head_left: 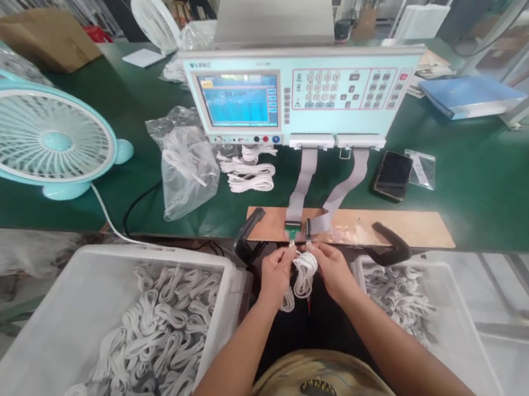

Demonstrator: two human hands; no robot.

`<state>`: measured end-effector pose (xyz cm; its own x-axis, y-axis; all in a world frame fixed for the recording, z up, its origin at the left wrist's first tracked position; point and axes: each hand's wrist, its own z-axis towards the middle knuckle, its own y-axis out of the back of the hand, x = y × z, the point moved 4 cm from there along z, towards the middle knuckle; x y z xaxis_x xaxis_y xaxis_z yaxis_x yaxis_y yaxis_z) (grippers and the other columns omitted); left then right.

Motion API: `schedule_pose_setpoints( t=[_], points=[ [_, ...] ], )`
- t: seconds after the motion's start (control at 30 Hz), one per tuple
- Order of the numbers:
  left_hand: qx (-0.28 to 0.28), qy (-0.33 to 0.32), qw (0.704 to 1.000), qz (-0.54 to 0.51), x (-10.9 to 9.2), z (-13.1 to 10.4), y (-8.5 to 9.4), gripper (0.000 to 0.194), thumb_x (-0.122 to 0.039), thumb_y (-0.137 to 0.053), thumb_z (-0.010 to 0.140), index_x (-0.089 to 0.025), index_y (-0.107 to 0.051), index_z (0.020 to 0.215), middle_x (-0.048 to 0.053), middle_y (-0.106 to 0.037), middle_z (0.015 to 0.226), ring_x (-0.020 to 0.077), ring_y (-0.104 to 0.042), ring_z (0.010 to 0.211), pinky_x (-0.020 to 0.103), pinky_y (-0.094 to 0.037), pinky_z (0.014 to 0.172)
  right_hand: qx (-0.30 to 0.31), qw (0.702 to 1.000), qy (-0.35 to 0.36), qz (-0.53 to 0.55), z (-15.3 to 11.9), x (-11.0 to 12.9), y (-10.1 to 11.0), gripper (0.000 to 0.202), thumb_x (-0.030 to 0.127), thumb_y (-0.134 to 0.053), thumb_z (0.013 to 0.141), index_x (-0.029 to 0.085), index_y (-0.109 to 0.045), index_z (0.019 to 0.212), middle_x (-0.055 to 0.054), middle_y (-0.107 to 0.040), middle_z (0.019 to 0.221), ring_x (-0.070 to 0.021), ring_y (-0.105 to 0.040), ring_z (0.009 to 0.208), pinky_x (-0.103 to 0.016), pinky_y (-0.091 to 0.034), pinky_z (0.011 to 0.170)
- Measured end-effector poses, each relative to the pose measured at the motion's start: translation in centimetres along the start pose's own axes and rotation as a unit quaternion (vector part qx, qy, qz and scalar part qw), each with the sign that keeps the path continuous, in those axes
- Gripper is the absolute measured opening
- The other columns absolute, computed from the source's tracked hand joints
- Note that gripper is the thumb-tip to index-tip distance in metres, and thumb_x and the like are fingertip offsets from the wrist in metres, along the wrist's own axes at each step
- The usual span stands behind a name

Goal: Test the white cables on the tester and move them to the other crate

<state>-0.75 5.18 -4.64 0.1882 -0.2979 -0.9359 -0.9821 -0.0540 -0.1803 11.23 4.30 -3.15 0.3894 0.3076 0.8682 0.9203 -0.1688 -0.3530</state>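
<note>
My left grip narrow, pinching one end of white cable at green circuit board; my right grip narrow too, pinching other end. Cable's coil hangs between them, just off near edge of surface, by wooden plank.

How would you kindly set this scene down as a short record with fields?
Left hand: pinching one end of a coiled white cable
Right hand: apparently pinching its other end
Instrument: screen lit; two gray ribbon cables lead down toward the hands
Wooden board: at the table edge, with black clamps
Left bin: many cable coils
Right bin: more coils
</note>
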Motion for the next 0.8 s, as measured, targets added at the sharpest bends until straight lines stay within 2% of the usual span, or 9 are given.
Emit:
schedule_pose_setpoints(
  t=[0.13, 0.27, 0.4, 0.8],
  points=[
    [0.028, 0.017, 0.999, -0.010, -0.1, 0.2, -0.4, 0.039, -0.052, -0.058, 0.071, -0.014, -0.052, 0.062, -0.006, -0.034, 0.047, 0.0052, -0.027, 0.042, 0.020, -0.019, 0.042, -0.007, 1.000, 0.006, -0.006, -0.2, 0.0, -0.1, 0.028, 0.042, -0.066, 0.069, 0.016, -0.068, 0.081, -0.004, -0.066, 0.071, -0.0155, -0.056, 0.064, -0.026, -0.042, 0.060],
    [0.045, -0.004, 0.998, -0.048, -0.4, 0.8, -1.0, 0.037, -0.048, -0.058, 0.071, -0.015, -0.046, 0.060, -0.006, -0.035, 0.049, 0.0058, -0.030, 0.044, 0.020, -0.023, 0.044, -0.001, 1.000, 0.003, -0.003, 0.0, -0.2, -0.2, 0.031, 0.043, -0.067, 0.068, 0.016, -0.069, 0.082, -0.005, -0.067, 0.073, -0.0175, -0.057, 0.064, -0.028, -0.043, 0.061],
    [0.043, 0.002, 0.998, -0.054, -0.4, 0.9, -1.2, 0.036, -0.046, -0.059, 0.071, -0.016, -0.044, 0.059, -0.006, -0.035, 0.051, 0.0064, -0.032, 0.045, 0.020, -0.025, 0.045, -0.002, 1.000, 0.010, 0.000, 0.0, -0.2, -0.2, 0.029, 0.041, -0.067, 0.068, 0.016, -0.069, 0.083, -0.004, -0.067, 0.073, -0.0175, -0.057, 0.064, -0.029, -0.044, 0.064],
    [0.018, -0.018, 0.999, -0.022, -0.8, 0.7, -1.3, 0.034, -0.044, -0.055, 0.072, -0.017, -0.041, 0.058, -0.005, -0.034, 0.052, 0.0071, -0.031, 0.047, 0.021, -0.024, 0.046, -0.017, 0.999, 0.029, 0.003, -0.3, 0.2, -0.5, 0.028, 0.044, -0.066, 0.067, 0.017, -0.064, 0.073, -0.001, -0.062, 0.063, -0.0149, -0.052, 0.056, -0.026, -0.040, 0.055]
  ],
)
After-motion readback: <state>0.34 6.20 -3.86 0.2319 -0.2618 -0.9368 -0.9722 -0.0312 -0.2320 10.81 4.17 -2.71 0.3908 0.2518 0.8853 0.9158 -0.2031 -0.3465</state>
